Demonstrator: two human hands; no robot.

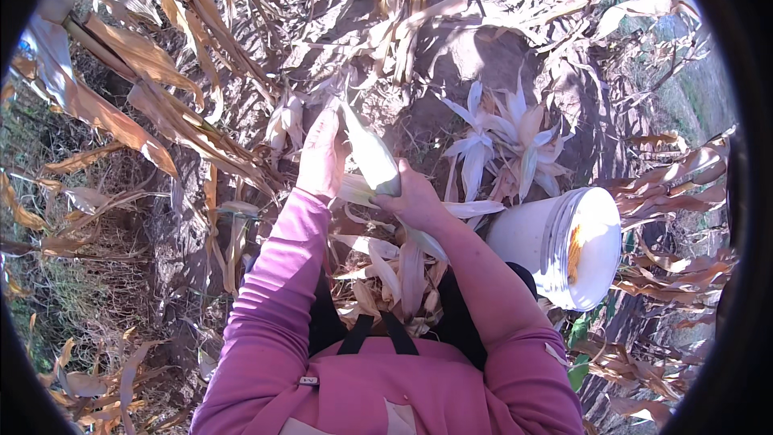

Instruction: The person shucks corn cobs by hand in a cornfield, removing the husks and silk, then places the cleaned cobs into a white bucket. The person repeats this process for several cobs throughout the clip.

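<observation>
While right hand grips long pale-green corn ear: slackening risks dropping.
Left hand: hold unclear.
White plastic bucket: black-clad leg might topple it.

Nothing clearly readable; small tag perhaps lettered.

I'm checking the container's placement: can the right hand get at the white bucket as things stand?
Probably yes: the white bucket is close on that side, mouth open, with only a husk leaf between. The right hand grips a husk-wrapped corn ear, though, and would likely need to let go.
</observation>
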